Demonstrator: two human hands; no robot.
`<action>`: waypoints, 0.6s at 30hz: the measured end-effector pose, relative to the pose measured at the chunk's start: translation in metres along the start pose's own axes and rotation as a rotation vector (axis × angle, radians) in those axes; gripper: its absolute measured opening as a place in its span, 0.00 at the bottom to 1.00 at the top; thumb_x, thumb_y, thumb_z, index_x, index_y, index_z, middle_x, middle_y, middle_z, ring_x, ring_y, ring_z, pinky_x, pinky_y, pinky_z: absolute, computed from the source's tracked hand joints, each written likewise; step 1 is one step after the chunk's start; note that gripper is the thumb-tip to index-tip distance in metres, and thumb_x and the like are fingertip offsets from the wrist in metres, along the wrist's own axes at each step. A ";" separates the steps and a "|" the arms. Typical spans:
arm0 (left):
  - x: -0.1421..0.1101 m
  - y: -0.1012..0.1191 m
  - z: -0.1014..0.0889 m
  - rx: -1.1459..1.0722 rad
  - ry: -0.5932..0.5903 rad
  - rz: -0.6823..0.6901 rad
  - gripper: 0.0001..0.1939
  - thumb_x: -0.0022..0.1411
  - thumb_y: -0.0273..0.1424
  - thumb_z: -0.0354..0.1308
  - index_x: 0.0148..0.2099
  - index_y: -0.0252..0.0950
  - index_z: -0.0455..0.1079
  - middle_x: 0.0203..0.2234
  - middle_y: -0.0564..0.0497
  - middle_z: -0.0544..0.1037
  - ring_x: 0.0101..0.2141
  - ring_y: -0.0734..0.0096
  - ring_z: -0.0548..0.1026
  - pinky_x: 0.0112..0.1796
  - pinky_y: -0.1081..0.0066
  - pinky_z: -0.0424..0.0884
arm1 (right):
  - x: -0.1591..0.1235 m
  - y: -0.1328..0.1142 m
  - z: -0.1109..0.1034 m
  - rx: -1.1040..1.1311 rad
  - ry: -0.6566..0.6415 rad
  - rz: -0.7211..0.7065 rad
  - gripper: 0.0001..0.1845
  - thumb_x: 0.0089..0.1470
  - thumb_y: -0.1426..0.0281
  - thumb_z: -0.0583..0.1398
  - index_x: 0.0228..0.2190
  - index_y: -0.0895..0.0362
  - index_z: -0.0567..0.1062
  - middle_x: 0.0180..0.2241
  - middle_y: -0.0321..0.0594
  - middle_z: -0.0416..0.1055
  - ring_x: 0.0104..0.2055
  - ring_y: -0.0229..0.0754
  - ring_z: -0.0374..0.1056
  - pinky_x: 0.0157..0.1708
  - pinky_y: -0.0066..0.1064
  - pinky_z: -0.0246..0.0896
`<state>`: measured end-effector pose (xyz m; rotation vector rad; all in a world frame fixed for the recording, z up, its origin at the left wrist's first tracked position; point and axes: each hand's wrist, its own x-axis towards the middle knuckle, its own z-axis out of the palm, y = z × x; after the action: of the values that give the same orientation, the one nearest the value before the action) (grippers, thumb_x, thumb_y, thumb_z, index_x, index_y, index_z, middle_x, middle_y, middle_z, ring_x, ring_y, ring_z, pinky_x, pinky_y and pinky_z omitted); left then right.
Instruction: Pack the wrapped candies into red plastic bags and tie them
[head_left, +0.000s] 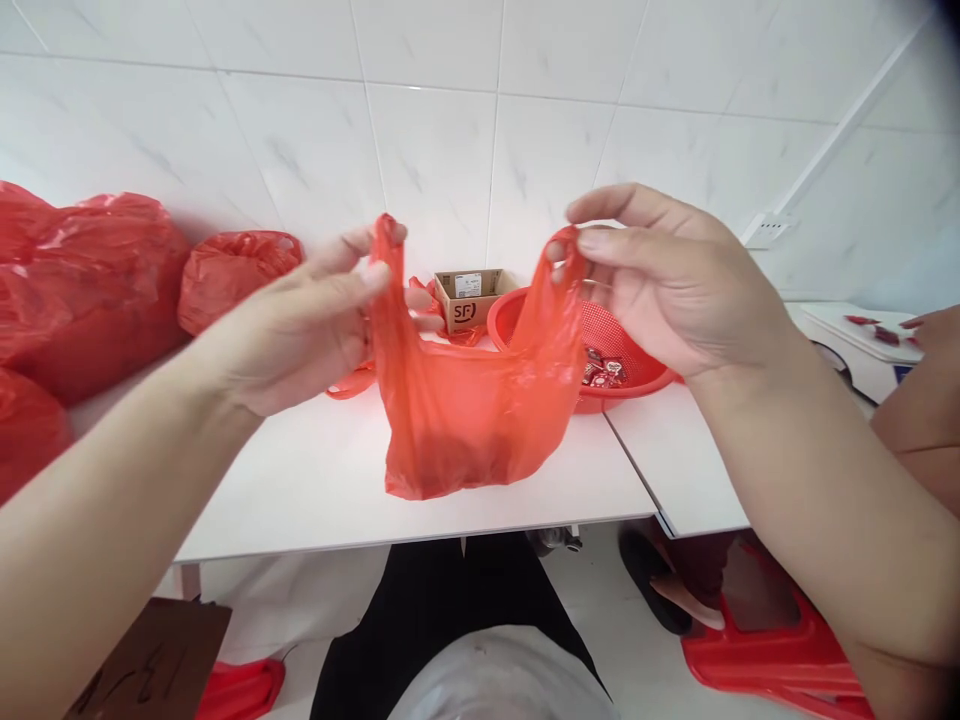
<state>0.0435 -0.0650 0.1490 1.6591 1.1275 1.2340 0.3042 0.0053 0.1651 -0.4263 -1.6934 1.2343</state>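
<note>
A red plastic bag (480, 410) hangs by its two handles over the white table, with dark shapes showing faintly through its bottom. My left hand (300, 310) pinches the left handle between thumb and fingers. The right handle loop is gripped by my right hand (667, 280), its thumb and fingers closed at the top. Behind the bag stands a red plastic colander (637, 370) with small wrapped packets (604, 370) inside; the bag hides its left part.
A small cardboard box (469, 300) is at the back by the tiled wall. Full red bags (90, 280) crowd the left side. At right, another person's arm (930, 390) is beside a white scale (855, 330). A seam (630, 460) divides the tables. Below right is a red stool (772, 660).
</note>
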 end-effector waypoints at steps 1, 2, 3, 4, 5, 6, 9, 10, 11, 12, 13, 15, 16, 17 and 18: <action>0.001 -0.001 0.006 -0.082 -0.094 -0.065 0.23 0.65 0.42 0.56 0.59 0.44 0.60 0.36 0.50 0.78 0.37 0.63 0.79 0.36 0.63 0.75 | 0.004 -0.001 0.007 -0.014 -0.055 0.006 0.07 0.57 0.77 0.59 0.36 0.55 0.76 0.34 0.34 0.75 0.38 0.36 0.73 0.42 0.30 0.69; 0.002 -0.001 0.012 -0.134 -0.181 -0.128 0.27 0.63 0.41 0.58 0.61 0.46 0.58 0.34 0.52 0.78 0.35 0.65 0.78 0.36 0.64 0.75 | 0.008 -0.002 0.015 -0.032 -0.113 0.011 0.06 0.58 0.76 0.59 0.37 0.56 0.75 0.33 0.35 0.75 0.38 0.36 0.73 0.41 0.30 0.69; 0.003 -0.001 0.018 -0.152 -0.254 -0.178 0.29 0.61 0.40 0.61 0.61 0.46 0.58 0.32 0.53 0.77 0.33 0.66 0.77 0.36 0.65 0.74 | 0.013 -0.002 0.024 -0.053 -0.171 0.016 0.05 0.58 0.75 0.60 0.37 0.56 0.75 0.33 0.35 0.75 0.37 0.37 0.73 0.40 0.30 0.70; 0.004 -0.001 0.023 -0.135 -0.298 -0.210 0.27 0.59 0.40 0.63 0.59 0.44 0.62 0.30 0.54 0.75 0.30 0.69 0.76 0.35 0.66 0.74 | 0.017 -0.002 0.032 -0.074 -0.223 0.020 0.05 0.58 0.74 0.60 0.38 0.56 0.75 0.32 0.35 0.75 0.36 0.37 0.73 0.38 0.30 0.70; 0.005 0.000 0.028 -0.103 -0.321 -0.232 0.24 0.58 0.40 0.64 0.55 0.42 0.66 0.28 0.54 0.73 0.27 0.71 0.73 0.34 0.68 0.73 | 0.021 -0.001 0.039 -0.092 -0.263 0.021 0.05 0.57 0.73 0.61 0.38 0.55 0.74 0.32 0.35 0.75 0.35 0.37 0.73 0.37 0.30 0.70; 0.006 0.000 0.031 -0.068 -0.318 -0.248 0.19 0.58 0.40 0.64 0.50 0.40 0.70 0.26 0.55 0.71 0.25 0.74 0.70 0.31 0.70 0.71 | 0.024 0.001 0.046 -0.105 -0.285 0.020 0.05 0.57 0.72 0.61 0.38 0.55 0.74 0.32 0.35 0.75 0.35 0.38 0.73 0.35 0.30 0.70; 0.008 -0.001 0.033 0.004 -0.222 -0.303 0.16 0.62 0.45 0.59 0.41 0.37 0.74 0.22 0.55 0.65 0.22 0.78 0.62 0.25 0.74 0.65 | 0.028 0.012 0.055 -0.153 -0.242 -0.003 0.06 0.58 0.70 0.60 0.39 0.54 0.73 0.34 0.36 0.74 0.35 0.38 0.72 0.34 0.31 0.70; 0.008 -0.002 0.031 0.003 -0.189 -0.324 0.18 0.63 0.47 0.57 0.40 0.37 0.74 0.21 0.56 0.62 0.21 0.79 0.60 0.23 0.75 0.63 | 0.028 0.018 0.055 -0.179 -0.208 -0.018 0.06 0.57 0.71 0.60 0.39 0.54 0.72 0.36 0.37 0.74 0.35 0.38 0.72 0.34 0.32 0.70; 0.008 -0.004 0.030 -0.011 -0.166 -0.344 0.19 0.63 0.48 0.55 0.39 0.36 0.74 0.19 0.57 0.59 0.20 0.79 0.57 0.22 0.76 0.61 | 0.026 0.024 0.053 -0.209 -0.190 -0.027 0.06 0.57 0.71 0.60 0.39 0.55 0.72 0.37 0.37 0.74 0.35 0.38 0.72 0.35 0.33 0.70; 0.009 -0.005 0.028 -0.035 -0.155 -0.359 0.20 0.64 0.48 0.54 0.37 0.36 0.74 0.18 0.58 0.56 0.19 0.80 0.55 0.21 0.77 0.59 | 0.024 0.030 0.050 -0.240 -0.191 -0.027 0.07 0.57 0.72 0.60 0.39 0.55 0.72 0.38 0.38 0.73 0.36 0.38 0.72 0.37 0.34 0.70; 0.009 -0.007 0.027 -0.062 -0.153 -0.371 0.20 0.64 0.48 0.54 0.35 0.35 0.73 0.17 0.59 0.53 0.18 0.81 0.52 0.20 0.77 0.57 | 0.022 0.035 0.047 -0.267 -0.214 -0.018 0.08 0.56 0.73 0.60 0.40 0.55 0.72 0.39 0.38 0.73 0.37 0.38 0.72 0.39 0.34 0.70; 0.010 -0.010 0.026 -0.101 -0.147 -0.383 0.20 0.65 0.46 0.53 0.33 0.34 0.71 0.16 0.60 0.49 0.17 0.82 0.49 0.19 0.78 0.54 | 0.016 0.043 0.041 -0.302 -0.285 0.013 0.10 0.55 0.76 0.59 0.41 0.55 0.71 0.36 0.37 0.73 0.38 0.37 0.71 0.43 0.36 0.69; 0.010 -0.012 0.026 -0.108 -0.130 -0.383 0.19 0.66 0.45 0.54 0.32 0.34 0.70 0.16 0.60 0.49 0.17 0.82 0.49 0.19 0.78 0.54 | 0.012 0.044 0.040 -0.316 -0.298 0.012 0.10 0.55 0.77 0.58 0.40 0.55 0.71 0.35 0.36 0.73 0.38 0.37 0.71 0.43 0.36 0.69; 0.011 -0.013 0.026 -0.110 -0.105 -0.376 0.18 0.66 0.44 0.54 0.31 0.35 0.70 0.15 0.60 0.52 0.17 0.82 0.51 0.19 0.79 0.55 | 0.008 0.043 0.039 -0.330 -0.281 -0.009 0.09 0.55 0.77 0.58 0.39 0.55 0.71 0.34 0.35 0.72 0.38 0.37 0.71 0.43 0.35 0.68; 0.011 -0.015 0.026 -0.111 -0.083 -0.361 0.18 0.66 0.43 0.54 0.31 0.35 0.70 0.15 0.58 0.57 0.17 0.81 0.55 0.20 0.78 0.58 | 0.004 0.040 0.039 -0.340 -0.239 -0.047 0.08 0.55 0.77 0.58 0.38 0.55 0.71 0.33 0.35 0.71 0.37 0.36 0.70 0.42 0.34 0.68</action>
<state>0.0674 -0.0518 0.1325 1.3397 1.2204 0.9696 0.2595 0.0036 0.1314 -0.4513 -2.1179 0.9944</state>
